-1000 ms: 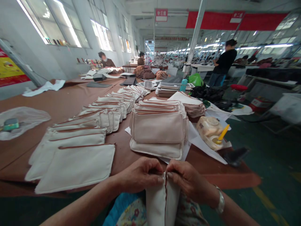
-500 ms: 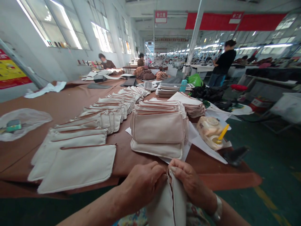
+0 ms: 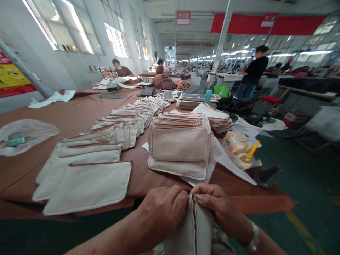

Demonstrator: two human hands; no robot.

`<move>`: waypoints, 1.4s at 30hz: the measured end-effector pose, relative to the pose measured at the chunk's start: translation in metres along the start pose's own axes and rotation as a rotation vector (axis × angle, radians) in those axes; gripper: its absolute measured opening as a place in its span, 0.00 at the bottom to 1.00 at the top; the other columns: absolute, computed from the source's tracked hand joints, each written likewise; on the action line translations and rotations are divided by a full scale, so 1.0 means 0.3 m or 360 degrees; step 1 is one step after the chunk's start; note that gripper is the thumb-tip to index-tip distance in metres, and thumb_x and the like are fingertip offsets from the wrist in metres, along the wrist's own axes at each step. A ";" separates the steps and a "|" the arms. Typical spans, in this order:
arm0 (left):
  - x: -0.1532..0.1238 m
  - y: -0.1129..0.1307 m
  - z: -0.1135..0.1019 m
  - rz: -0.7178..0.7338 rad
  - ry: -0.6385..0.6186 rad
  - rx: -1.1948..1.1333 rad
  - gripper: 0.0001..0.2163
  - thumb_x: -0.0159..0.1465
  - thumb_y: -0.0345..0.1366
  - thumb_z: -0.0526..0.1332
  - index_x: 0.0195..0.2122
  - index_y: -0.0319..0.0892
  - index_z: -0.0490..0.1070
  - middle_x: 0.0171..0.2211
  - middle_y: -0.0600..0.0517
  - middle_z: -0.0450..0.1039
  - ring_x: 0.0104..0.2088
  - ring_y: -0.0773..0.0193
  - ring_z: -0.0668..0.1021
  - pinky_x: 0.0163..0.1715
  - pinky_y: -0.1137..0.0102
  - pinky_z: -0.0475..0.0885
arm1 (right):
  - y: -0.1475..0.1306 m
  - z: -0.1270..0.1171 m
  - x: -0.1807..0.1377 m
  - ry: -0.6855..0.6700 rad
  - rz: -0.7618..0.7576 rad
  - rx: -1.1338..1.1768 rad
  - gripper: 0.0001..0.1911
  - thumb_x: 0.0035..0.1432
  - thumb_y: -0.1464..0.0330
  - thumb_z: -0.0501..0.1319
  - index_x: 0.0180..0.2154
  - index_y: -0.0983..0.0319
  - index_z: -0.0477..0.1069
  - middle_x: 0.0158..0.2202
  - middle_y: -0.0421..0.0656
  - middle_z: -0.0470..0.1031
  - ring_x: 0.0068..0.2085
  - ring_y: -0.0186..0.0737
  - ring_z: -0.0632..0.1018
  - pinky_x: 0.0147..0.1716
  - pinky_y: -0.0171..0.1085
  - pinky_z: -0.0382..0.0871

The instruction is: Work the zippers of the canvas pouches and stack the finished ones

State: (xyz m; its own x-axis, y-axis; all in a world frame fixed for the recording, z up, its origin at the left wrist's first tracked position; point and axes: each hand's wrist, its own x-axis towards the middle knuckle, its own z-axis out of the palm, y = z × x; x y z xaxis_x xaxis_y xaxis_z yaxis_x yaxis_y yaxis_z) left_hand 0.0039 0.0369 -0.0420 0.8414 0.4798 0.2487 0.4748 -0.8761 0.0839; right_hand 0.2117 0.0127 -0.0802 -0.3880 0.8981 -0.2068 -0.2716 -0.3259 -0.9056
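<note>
Between my hands, just off the table's front edge, is a cream pouch (image 3: 203,226) with a brown-edged slit running along its upper side. My left hand (image 3: 163,209) is closed on the pouch's far end, fingers bent and partly hidden. My right hand (image 3: 219,203) pinches the same end from the other side, thumb against the cream material. A stack of similar cream pouches (image 3: 179,143) stands directly beyond my hands. To the left, a long overlapping row of cream pouches with brown edging (image 3: 92,187) lies fanned across the table.
The brown-covered table (image 3: 148,184) has a glue container (image 3: 236,147) with a yellow stick at its right. A plastic bag (image 3: 32,136) lies at the left. Further back are a turquoise bottle (image 3: 207,96) and flat stacked pieces (image 3: 214,118). A person in black (image 3: 253,72) stands at right.
Both hands have shifted slightly down toward me with the pouch's end. My right hand has moved a little rightward and its fingers have changed position. The piles on the table stay as they were.
</note>
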 end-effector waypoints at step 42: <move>0.054 0.006 -0.034 0.0013 -0.0300 0.0003 0.04 0.62 0.26 0.56 0.36 0.42 0.64 0.30 0.54 0.68 0.25 0.62 0.69 0.20 0.67 0.55 | -0.005 -0.003 -0.028 -0.0027 -0.0390 -0.0952 0.11 0.64 0.65 0.57 0.36 0.65 0.74 0.30 0.43 0.74 0.31 0.37 0.71 0.32 0.34 0.63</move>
State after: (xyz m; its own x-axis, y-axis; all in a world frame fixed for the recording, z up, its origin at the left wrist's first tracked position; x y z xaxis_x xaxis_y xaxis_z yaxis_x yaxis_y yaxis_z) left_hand 0.0157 0.0426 -0.0280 0.8785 0.4735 0.0638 0.4684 -0.8798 0.0805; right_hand 0.2161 0.0060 -0.0776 -0.3925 0.9191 0.0337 0.1814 0.1133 -0.9769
